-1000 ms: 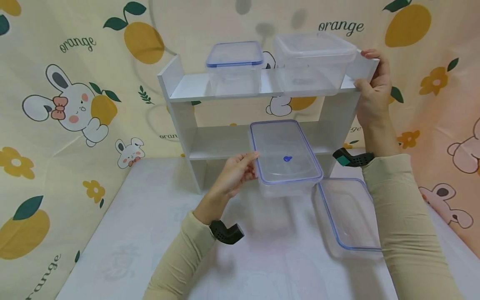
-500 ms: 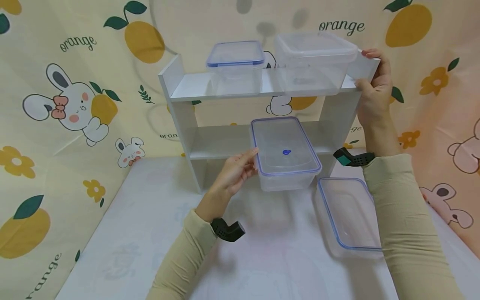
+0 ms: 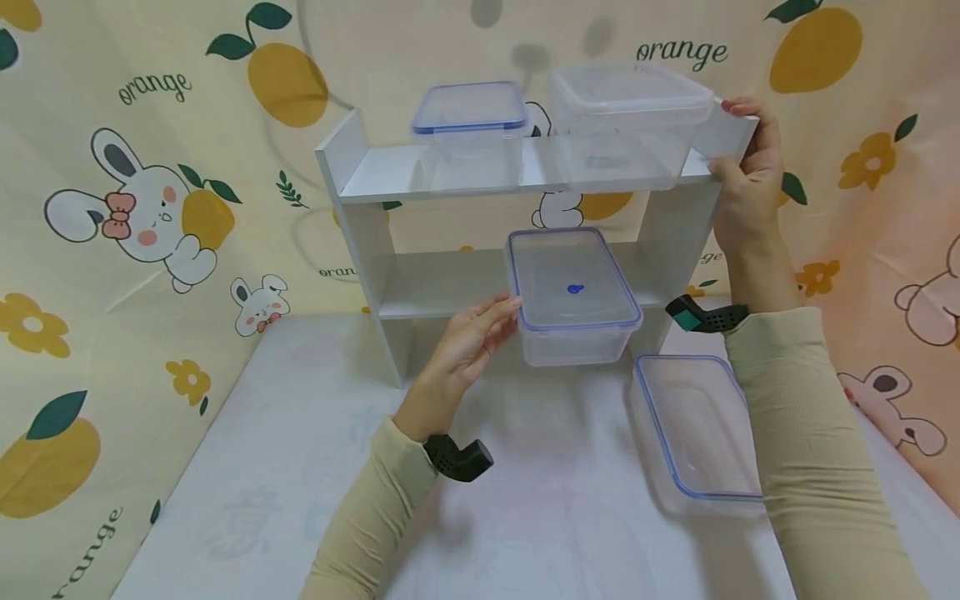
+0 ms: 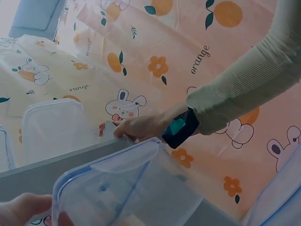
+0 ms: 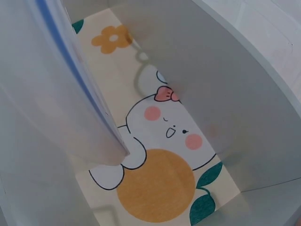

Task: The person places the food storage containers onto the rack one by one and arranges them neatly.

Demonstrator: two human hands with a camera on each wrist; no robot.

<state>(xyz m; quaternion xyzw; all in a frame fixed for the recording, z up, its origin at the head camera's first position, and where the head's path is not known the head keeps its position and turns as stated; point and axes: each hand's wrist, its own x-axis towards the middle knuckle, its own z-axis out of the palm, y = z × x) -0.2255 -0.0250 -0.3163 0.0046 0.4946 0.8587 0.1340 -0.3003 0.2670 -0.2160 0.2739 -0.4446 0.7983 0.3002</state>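
Up and back a little, toward the shelf unit (image 3: 367, 258), the lidded box (image 3: 577, 271) has gone since the earlier frame, and the left hand (image 3: 468, 350) has travelled along with it. That box is off the table (image 3: 555, 533), in front of the middle shelf (image 3: 442, 279), lid on and blue rim uppermost. From where I stand, the left hand pinches it by its left side, thumb at the lid's edge. Across from it, the right hand (image 3: 750, 183) hasn't shifted: it grips the unit's upper right corner, seemingly to steady it.

Farther out, a second box (image 3: 697, 429) sits on the table at the right, while a blue-rimmed box (image 3: 470, 154) and a larger clear box (image 3: 630, 125) stand side by side on the top shelf.

I'd call this step the bringing of the box to the middle level; the next move seems to call for keeping it level and clear of the shelf edge.

I can't tell whether it touches the shelf. Its underside and some left fingertips are hidden, the right sleeve (image 3: 810, 433) covers part of the table box, and the right-wrist view shows mostly panels.
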